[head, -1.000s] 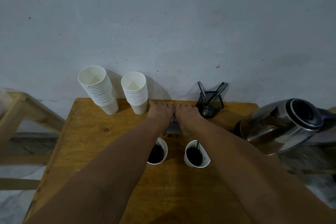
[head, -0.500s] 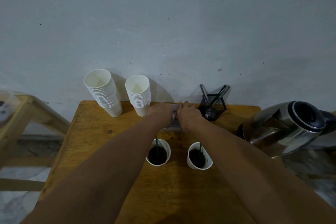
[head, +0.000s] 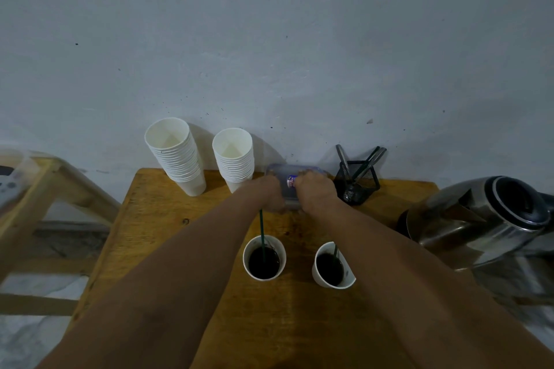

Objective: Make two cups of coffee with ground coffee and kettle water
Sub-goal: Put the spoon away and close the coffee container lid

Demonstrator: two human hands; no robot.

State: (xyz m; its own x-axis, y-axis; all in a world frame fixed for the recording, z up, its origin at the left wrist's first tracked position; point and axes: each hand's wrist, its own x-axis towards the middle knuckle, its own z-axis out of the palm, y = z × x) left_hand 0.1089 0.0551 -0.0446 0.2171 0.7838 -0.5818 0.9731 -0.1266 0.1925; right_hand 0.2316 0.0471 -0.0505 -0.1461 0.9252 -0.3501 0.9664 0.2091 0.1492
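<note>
Both arms reach across the worktop point(head: 156, 219) to a clear plastic container point(head: 295, 172) with a small printed label, which sits at the back edge by the wall. The left hand point(head: 265, 193) is curled against the container's left side and the right hand point(head: 316, 192) is curled over its right side, fingers bent and closed around it, so the box is clasped between the two. What is in the container cannot be made out, as the hands cover most of it.

Taking that container as the landmark: just in front of it, toward the person, stand two white paper cups filled with dark coffee. The left cup point(head: 263, 257) has a thin dark green stirrer point(head: 261, 231) standing in it, its upper end rising to just under the left wrist. The right cup point(head: 332, 266) holds a shorter stirrer and is partly covered by the right forearm. Left of the container, touching the wall, are two leaning stacks of empty paper cups, the nearer stack point(head: 235, 159) just beside it and the farther stack point(head: 177, 156) beyond that. Right of the container is a black mesh holder point(head: 358, 186) with a few utensils poking out. Farther right, off the worktop's corner, is a steel kettle point(head: 479, 219) with a black lid.

The worktop is yellowish wood, darkened with stains around the cups. Behind it is a plain pale grey wall point(head: 269, 39) with small marks. A light wooden frame point(head: 45, 189) stands to the far left.
</note>
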